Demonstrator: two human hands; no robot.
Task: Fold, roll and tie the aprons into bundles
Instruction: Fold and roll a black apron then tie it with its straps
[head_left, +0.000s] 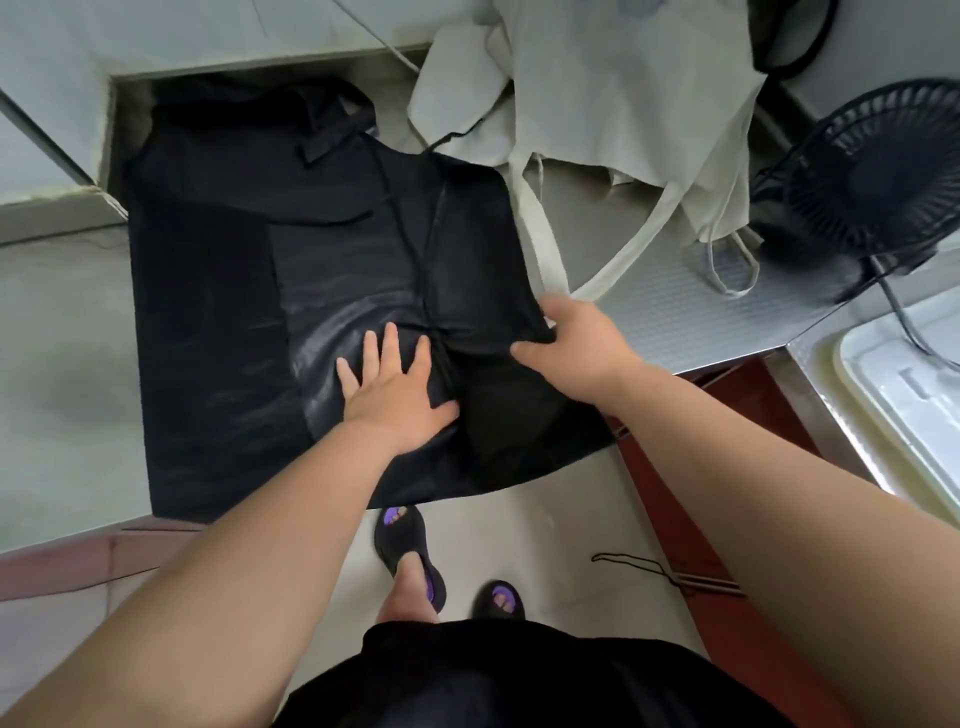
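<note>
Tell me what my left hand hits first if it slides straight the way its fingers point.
Probably the black strap running down the apron, just ahead of the left hand; depth is unclear.

black apron (332, 291): cloth; the middle panel has a faint sheen with pale streaks, while the left strip looks flat matt black.
cream aprons (597, 93): behind and right of the black apron; matt off-white woven cloth, creased, with flat cloth straps.
table (675, 306): right of the black apron; grey metal with a fine ribbed, dull satin finish.
fan (878, 176): far right of the black apron; matt black grille, plastic by its look.
tray (878, 415): right of the black apron; glossy white plastic.
floor (561, 530): below the black apron's near edge; smooth pale tile.
</note>
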